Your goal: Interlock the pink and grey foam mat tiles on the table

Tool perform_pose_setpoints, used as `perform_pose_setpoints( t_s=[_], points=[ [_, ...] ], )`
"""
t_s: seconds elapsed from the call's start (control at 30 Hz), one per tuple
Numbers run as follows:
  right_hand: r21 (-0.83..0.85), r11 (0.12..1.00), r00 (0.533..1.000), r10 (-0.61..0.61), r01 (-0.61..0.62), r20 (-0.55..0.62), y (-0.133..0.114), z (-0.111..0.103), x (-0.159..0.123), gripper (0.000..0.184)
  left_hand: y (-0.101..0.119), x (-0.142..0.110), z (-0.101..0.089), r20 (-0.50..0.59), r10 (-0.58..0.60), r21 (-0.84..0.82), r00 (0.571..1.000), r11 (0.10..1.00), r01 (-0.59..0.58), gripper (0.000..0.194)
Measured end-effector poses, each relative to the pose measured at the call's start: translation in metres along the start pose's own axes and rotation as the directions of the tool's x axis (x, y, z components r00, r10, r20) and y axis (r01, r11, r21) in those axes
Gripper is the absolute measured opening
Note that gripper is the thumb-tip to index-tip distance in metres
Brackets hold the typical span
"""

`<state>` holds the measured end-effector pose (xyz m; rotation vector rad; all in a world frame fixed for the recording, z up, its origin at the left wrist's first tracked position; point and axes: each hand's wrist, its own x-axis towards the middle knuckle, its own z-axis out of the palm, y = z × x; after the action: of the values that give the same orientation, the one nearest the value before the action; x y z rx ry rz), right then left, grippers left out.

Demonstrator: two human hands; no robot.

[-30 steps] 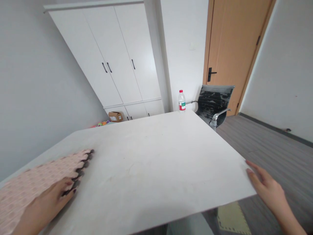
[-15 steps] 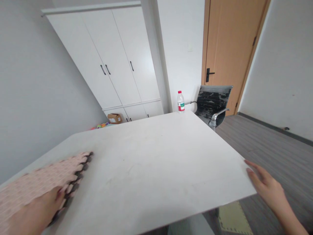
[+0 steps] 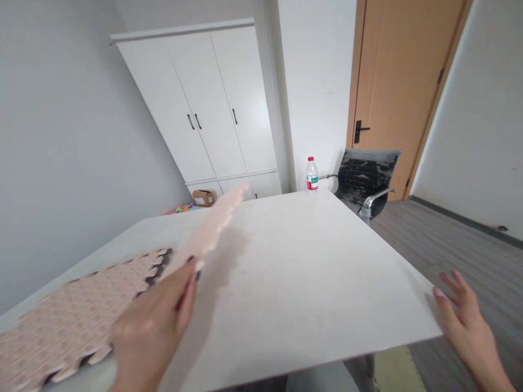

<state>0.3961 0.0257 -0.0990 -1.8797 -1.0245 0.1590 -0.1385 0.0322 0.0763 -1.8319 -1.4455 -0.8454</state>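
My left hand (image 3: 157, 313) pinches the edge of a pink foam mat tile (image 3: 218, 215), which is tilted up off the table and blurred by motion. Beneath and to the left, more pink foam mat tiles (image 3: 93, 296) lie flat on the white table (image 3: 294, 272), their toothed edges showing dark gaps. At the table's right edge is my right hand (image 3: 463, 316), holding nothing, its fingers apart and the thumb close to the tabletop. Whether the thumb touches the edge I cannot tell.
A plastic bottle with a red cap (image 3: 311, 174) stands at the table's far right corner. Behind it is a black chair (image 3: 365, 177). A cardboard box (image 3: 203, 198) sits beyond the far edge, near the white cabinet (image 3: 196, 103). A yellowish mat (image 3: 396, 370) lies on the floor.
My left hand has lifted one pink tile off the others and moved it right. My right hand's fingers have spread from the table edge. The view has shifted slightly.
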Motion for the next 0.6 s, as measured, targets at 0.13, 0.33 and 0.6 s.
perform_pose_setpoints(
  t_s=[0.13,0.33,0.6],
  points=[
    [0.156,0.988,1.0,0.009,-0.005,-0.026,-0.019,-0.006,-0.009,0.066,0.119,-0.003,0.013,-0.111,0.396,-0.343,0.911,0.846,-0.409,0.033],
    [0.191,0.97,0.988,-0.155,0.152,0.003,-0.018,-0.024,-0.014,0.06,0.225,-0.045,0.061,-0.353,0.305,-0.549,0.885,0.698,-0.46,0.012],
    [0.021,0.974,0.95,-0.225,0.226,0.216,0.004,-0.025,-0.017,0.058,0.238,-0.048,0.086,-0.414,0.317,-0.632,0.853,0.575,-0.52,0.015]
  ],
)
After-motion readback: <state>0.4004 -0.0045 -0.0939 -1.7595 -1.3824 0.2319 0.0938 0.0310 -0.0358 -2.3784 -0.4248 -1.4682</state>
